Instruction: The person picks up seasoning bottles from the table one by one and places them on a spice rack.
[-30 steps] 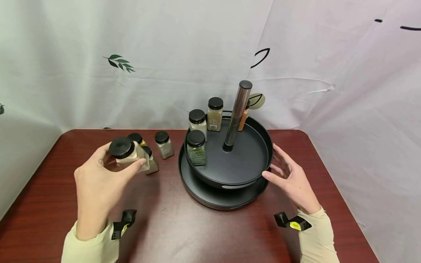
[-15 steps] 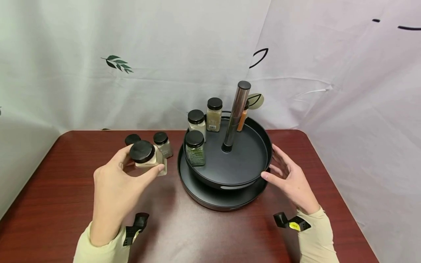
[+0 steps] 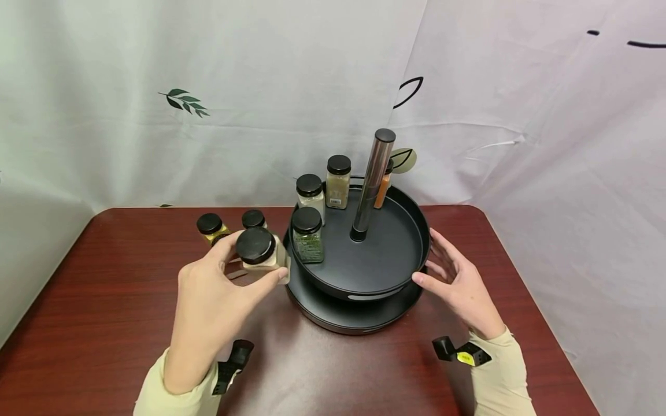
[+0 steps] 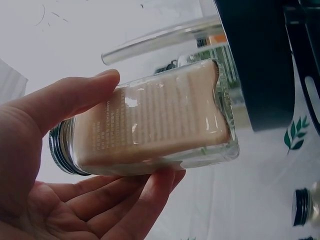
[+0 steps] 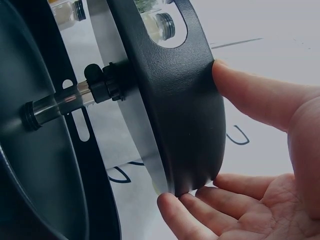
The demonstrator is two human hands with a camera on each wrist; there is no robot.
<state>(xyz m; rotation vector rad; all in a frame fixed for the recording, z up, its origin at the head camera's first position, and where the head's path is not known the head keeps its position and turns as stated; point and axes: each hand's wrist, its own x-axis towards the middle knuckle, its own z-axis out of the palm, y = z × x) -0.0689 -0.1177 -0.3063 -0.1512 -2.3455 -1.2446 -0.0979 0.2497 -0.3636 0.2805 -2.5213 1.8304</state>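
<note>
Dark red table point(image 3: 104, 300), pale cloth point(image 3: 270, 63) behind; a glass jar point(image 4: 155, 120) held up near the left edge of the upper tray point(image 3: 385, 254).
Left hand point(image 3: 215, 300) pinches the jar; right hand point(image 3: 462, 289) grips the upper tray's right edge. The jar should be stiff, slick, breakable, fairly light; best held by its flat sides below the cap point(image 3: 256, 245).

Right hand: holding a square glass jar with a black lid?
No, the right wrist view shows the right hand holding the upper round black tray.
</note>
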